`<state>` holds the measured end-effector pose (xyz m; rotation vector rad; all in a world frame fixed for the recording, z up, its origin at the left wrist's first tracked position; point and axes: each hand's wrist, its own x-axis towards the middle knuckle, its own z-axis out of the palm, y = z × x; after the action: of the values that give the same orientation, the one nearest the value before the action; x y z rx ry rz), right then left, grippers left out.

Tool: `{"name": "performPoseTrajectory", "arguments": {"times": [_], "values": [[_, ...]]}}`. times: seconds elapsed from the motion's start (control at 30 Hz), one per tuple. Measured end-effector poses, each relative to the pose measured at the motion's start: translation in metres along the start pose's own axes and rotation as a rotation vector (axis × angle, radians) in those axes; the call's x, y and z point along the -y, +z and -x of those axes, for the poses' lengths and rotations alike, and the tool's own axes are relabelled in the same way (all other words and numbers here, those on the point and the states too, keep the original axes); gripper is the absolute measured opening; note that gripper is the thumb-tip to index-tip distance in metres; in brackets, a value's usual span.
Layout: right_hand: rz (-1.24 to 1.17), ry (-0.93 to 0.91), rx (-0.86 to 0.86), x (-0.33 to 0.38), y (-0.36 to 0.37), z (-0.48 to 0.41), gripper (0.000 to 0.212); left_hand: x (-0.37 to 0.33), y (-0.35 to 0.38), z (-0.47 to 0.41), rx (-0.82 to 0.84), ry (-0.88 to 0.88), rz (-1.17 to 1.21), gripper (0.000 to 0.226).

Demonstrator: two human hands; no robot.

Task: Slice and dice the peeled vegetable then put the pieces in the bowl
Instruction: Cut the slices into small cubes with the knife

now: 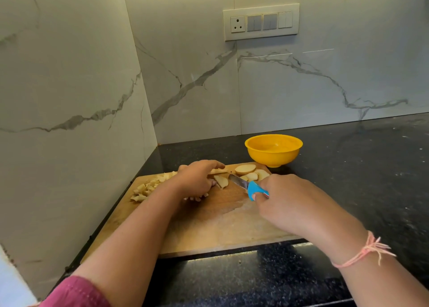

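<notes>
Step in hand: dicing, judged from the blade set against one pale slice (pixel 221 181) of the peeled vegetable.
Left hand: the left hand (pixel 197 179) lies over that slice near the middle of the board, fingers bent down and holding it in place, forefinger stretched out along the far side.
Right hand: the right hand (pixel 285 200) has its fingers wrapped round the handle of a small steel knife with a bright blue plastic handle (pixel 254 190); the blade points left and far, its tip at the held slice.
Uncut slices: a few round, cream-coloured slices (pixel 246 171) lie overlapping at the far right corner of the board, just right of the blade.
Diced pieces: a loose heap of small pale diced pieces (pixel 148 187) sits on the left part of the board, behind the left forearm.
Board: a rectangular wooden cutting board (pixel 220 225) on the black speckled stone table (pixel 348 167), with a wet, scuffed patch near the middle.
Bowl: the round yellow plastic bowl (pixel 274 150) stands on the table just beyond the board's far right corner; no pieces show inside it.
Done: slicing looks complete, and part of the dicing.
Left: dice the held slice and the remaining slices, then move every piece into the bowl. Roughly half along, by my estimate.
Around: grey-veined marble walls and a white switch panel (pixel 261 22).
</notes>
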<state>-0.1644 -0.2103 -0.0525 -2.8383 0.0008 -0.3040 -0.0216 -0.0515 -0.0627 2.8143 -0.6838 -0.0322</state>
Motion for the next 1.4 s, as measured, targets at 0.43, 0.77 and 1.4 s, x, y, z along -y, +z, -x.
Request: {"name": "performPoseTrajectory", "arguments": {"times": [0.43, 0.77, 1.4], "values": [[-0.016, 0.043, -0.101, -0.002, 0.010, -0.004, 0.035, 0.005, -0.005, -0.007, 0.064, 0.055, 0.110, 0.047], [-0.046, 0.050, -0.124, -0.003, 0.014, -0.006, 0.037, -0.001, -0.009, -0.003, 0.115, 0.141, 0.079, 0.037], [-0.069, 0.041, -0.079, -0.001, 0.014, 0.002, 0.031, 0.010, -0.012, 0.005, 0.024, 0.034, 0.261, 0.031]]}}
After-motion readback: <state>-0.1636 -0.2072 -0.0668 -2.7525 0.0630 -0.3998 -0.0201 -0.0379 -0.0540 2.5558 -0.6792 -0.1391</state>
